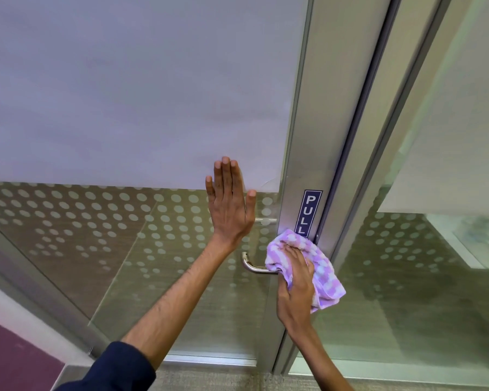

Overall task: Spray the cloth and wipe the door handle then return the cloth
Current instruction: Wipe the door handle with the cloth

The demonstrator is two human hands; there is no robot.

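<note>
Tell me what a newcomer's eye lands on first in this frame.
The purple-and-white checked cloth, bunched in the right hand over the inner end of the steel door handle. Next, the left hand pressed flat on the glass door, and the blue PULL sign just above the cloth.

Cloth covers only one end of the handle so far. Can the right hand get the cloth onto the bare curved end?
Probably yes. The right hand grips the cloth on the door handle, and the bare end lies just beside it. The left hand rests flat on the glass above, clear of it.
</note>
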